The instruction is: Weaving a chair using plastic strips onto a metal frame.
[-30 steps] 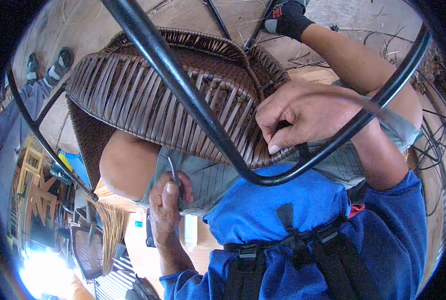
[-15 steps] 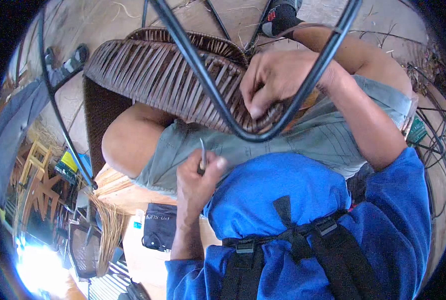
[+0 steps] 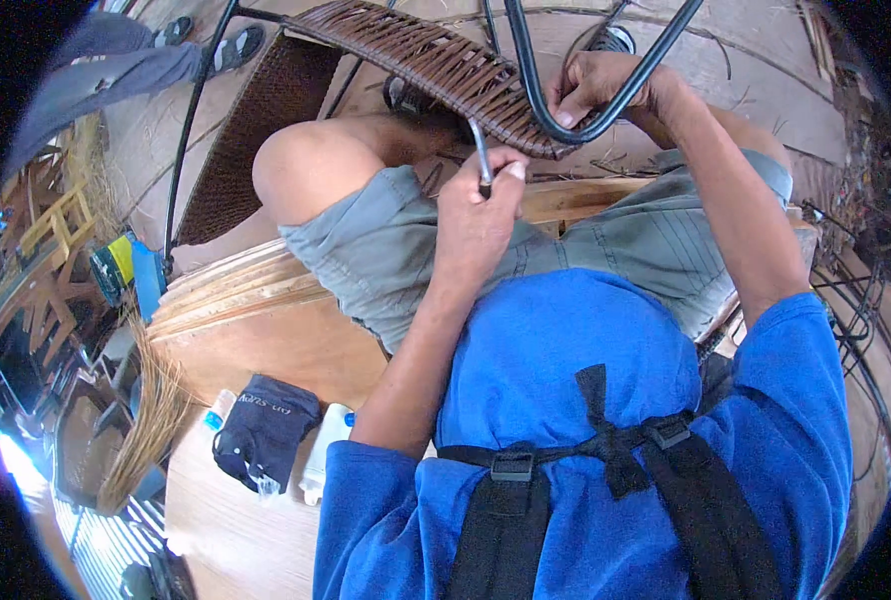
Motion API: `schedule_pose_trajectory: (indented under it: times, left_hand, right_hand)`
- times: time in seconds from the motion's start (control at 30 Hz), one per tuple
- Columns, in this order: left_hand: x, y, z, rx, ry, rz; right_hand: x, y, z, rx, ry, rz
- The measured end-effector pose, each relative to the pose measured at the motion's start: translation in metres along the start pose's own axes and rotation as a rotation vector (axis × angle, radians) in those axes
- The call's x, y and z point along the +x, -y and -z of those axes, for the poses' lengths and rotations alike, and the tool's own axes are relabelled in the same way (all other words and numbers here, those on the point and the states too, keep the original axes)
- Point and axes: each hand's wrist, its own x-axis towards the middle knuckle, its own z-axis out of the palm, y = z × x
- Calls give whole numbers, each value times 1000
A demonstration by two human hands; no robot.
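Note:
My left hand [image 3: 478, 210] is closed round the dark handle of a small knife [image 3: 480, 145] with a narrow, slightly curved metal blade. The blade's tip points up at the near edge of a brown woven chair part [image 3: 436, 65], touching it or very close. My right hand [image 3: 601, 85] is at the right end of the weave, beside the bend of a black metal tube frame [image 3: 541, 90]. Its thumb and fingers are pinched together; what lies between them is too small to make out. The tube passes in front of the weave's right end.
A finely woven brown panel [image 3: 261, 140] hangs at the left within the frame. Stacked wooden boards [image 3: 236, 300] lie beside my legs, with a dark cloth pouch [image 3: 266, 425] and bottle [image 3: 331, 445] nearby. Another person's legs [image 3: 126, 80] reach in at far left. Wire frames [image 3: 856, 290] lie at right.
The woven chair part and its frame have turned and shifted away from me. My left hand has brought the knife up to the weave's edge. My right hand has moved up and right.

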Motion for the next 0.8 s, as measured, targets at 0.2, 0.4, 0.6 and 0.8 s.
schedule_pose_trajectory:
  times: [0.2,0.4,0.6,0.8]
  left_hand:
    - [3,13,-3,178,-10,-155]
    - [9,10,-9,507,-33,-393]
    - [17,-12,-18,526,72,-213]
    - [37,-3,-20,300,213,43]
  right_hand:
    - [-11,-13,-7,276,-249,231]
    - [4,-42,24,-793,-392,221]
    - [20,-54,32,-425,-386,213]
    - [32,-66,24,94,-163,248]
